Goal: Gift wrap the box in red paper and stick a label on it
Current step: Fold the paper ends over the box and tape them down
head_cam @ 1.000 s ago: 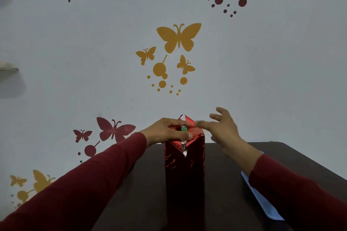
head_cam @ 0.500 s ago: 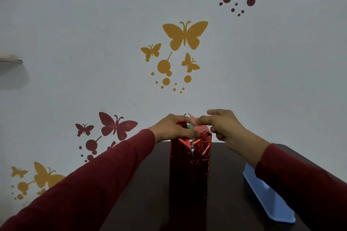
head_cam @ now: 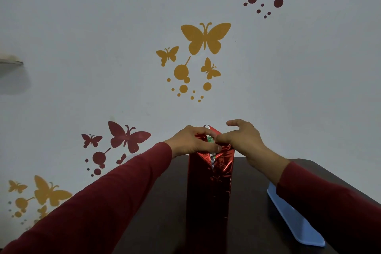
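Observation:
A tall box wrapped in shiny red paper [head_cam: 209,183] stands upright on the dark table [head_cam: 156,212], near its far edge. At the top end the paper is partly folded, and a green and white patch of the box [head_cam: 210,140] shows through the gap. My left hand [head_cam: 191,142] grips the top left of the box, thumb pressed across the front fold. My right hand [head_cam: 240,140] presses the right flap [head_cam: 214,131] inward with its thumb side, the other fingers spread above the box. No label is in view.
A light blue flat object [head_cam: 296,220] lies on the table to the right, partly under my right sleeve. Close behind the table stands a grey wall with butterfly stickers [head_cam: 206,37].
My right hand came in from the right and now presses on the top flap. The left hand has kept its hold on the box top. The view shifted slightly.

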Motion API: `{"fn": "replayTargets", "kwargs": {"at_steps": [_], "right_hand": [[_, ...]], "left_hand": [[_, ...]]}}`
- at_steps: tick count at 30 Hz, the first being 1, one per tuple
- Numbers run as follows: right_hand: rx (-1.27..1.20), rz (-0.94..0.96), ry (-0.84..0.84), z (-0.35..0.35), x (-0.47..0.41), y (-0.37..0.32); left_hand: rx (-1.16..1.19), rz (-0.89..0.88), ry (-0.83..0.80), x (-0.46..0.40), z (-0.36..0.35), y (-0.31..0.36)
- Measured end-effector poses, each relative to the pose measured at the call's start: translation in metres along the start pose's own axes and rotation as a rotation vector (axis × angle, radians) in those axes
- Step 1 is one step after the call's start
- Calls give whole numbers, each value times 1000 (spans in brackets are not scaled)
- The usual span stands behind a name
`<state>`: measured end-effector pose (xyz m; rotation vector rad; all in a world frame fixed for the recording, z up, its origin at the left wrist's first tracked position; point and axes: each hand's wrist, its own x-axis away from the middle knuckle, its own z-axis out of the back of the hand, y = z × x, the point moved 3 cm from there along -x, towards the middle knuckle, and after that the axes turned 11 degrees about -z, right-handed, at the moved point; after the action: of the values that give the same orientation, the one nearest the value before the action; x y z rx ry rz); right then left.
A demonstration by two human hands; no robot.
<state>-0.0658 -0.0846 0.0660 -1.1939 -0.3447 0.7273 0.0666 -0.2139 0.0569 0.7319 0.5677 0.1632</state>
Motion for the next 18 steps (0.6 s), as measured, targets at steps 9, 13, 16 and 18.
{"fn": "replayTargets", "kwargs": {"at_steps": [9,13,16,18], "right_hand": [[93,28,-1,-4,-7,-12],[-42,-136,-91,-12,-14,-4],[-167,-213,-131,-22,-17,2],[-213,-228,-137,-27,-19,5]], "left_hand": [[73,6,1,4,-1,3],[65,29,12,3,-1,2],[88,31,-2,4,-2,2],[94,35,-5,3,-1,1]]}}
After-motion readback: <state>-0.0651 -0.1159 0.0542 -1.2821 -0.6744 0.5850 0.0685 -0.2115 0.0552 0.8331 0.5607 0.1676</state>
